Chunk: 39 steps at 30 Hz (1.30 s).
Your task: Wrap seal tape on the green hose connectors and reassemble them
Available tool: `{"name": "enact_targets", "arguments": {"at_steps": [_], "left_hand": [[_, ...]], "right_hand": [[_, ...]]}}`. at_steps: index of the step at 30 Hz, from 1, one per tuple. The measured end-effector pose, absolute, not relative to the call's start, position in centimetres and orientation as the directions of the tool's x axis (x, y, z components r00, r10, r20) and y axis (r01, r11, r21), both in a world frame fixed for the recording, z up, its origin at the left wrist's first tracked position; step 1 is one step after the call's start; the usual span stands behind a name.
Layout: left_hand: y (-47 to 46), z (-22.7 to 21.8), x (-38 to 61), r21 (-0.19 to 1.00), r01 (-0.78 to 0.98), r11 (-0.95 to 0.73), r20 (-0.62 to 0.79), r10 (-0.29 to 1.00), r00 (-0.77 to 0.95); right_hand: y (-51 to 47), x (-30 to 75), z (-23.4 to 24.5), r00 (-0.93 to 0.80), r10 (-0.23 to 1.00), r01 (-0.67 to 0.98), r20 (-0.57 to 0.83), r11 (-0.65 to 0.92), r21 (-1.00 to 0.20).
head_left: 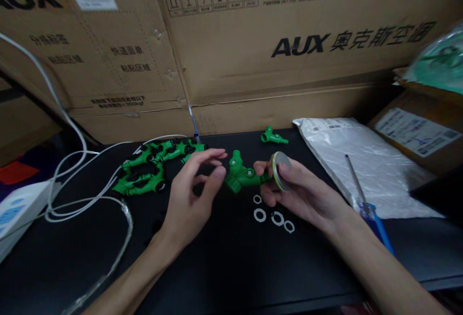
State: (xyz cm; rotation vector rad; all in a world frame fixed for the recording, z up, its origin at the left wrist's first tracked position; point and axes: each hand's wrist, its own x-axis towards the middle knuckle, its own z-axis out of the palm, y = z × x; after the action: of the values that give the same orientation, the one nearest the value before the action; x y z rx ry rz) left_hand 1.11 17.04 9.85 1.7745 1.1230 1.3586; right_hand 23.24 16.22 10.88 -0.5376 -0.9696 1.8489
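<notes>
A green plastic fitting [240, 174] is held just above the black table between both hands. My left hand [191, 199] has its thumb and fingertips closing on the fitting's left end. My right hand [300, 190] pinches the fitting's right end and also grips a round roll of tape [280, 170] against its fingers. Several white rings [273, 214] lie on the table just below the hands. A pile of assembled green fittings [154, 168] sits to the left of my left hand. One more green fitting [273, 136] lies alone behind my right hand.
The black table [231, 267] backs onto large cardboard boxes [289, 45]. White cables [83, 180] loop at the left by a white box [18, 213]. A white plastic bag [361, 165] and a blue-handled screwdriver [365, 204] lie at the right.
</notes>
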Motion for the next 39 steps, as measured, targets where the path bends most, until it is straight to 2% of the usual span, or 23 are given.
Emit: {"name": "enact_targets", "arguments": {"at_steps": [3, 5, 9, 12, 15, 18, 25, 32, 39], "left_hand": [[16.6, 10.1, 1.3, 0.791, 0.245, -0.560, 0.453, 0.806, 0.380], [16.8, 10.0, 1.3, 0.812, 0.218, -0.541, 0.407, 0.793, 0.453], [17.2, 9.4, 1.2, 0.902, 0.189, -0.389, 0.284, 0.862, 0.419], [17.4, 9.3, 1.5, 0.963, 0.142, -0.231, 0.175, 0.928, 0.328], [17.3, 9.4, 2.0, 0.999, -0.026, -0.018, 0.024, 0.964, 0.264], [17.2, 9.5, 2.5, 0.976, -0.172, 0.132, -0.087, 0.965, 0.248], [16.8, 9.4, 2.4, 0.933, -0.205, 0.297, -0.233, 0.928, 0.290], [16.4, 9.2, 2.3, 0.895, -0.246, 0.371, -0.285, 0.902, 0.325], [16.4, 9.3, 2.3, 0.895, -0.211, 0.393, -0.312, 0.889, 0.334]], "right_hand": [[16.1, 22.7, 10.5, -0.510, 0.860, -0.506, 0.015, -0.286, -0.814], [16.0, 22.5, 10.5, -0.531, 0.847, -0.501, 0.014, -0.300, -0.812], [15.9, 22.6, 10.8, -0.499, 0.866, -0.473, -0.020, -0.291, -0.831], [15.9, 22.9, 11.0, -0.327, 0.944, -0.422, -0.047, -0.191, -0.886], [15.8, 22.9, 10.8, -0.190, 0.980, -0.338, -0.067, -0.129, -0.932], [15.8, 22.8, 10.5, -0.230, 0.967, -0.243, -0.111, -0.167, -0.956], [15.3, 22.6, 11.1, -0.278, 0.948, -0.017, -0.154, -0.165, -0.986], [15.1, 21.4, 11.5, -0.152, 0.952, -0.046, -0.266, -0.276, -0.960], [15.3, 21.4, 11.8, -0.103, 0.947, 0.089, -0.305, -0.297, -0.951]]}}
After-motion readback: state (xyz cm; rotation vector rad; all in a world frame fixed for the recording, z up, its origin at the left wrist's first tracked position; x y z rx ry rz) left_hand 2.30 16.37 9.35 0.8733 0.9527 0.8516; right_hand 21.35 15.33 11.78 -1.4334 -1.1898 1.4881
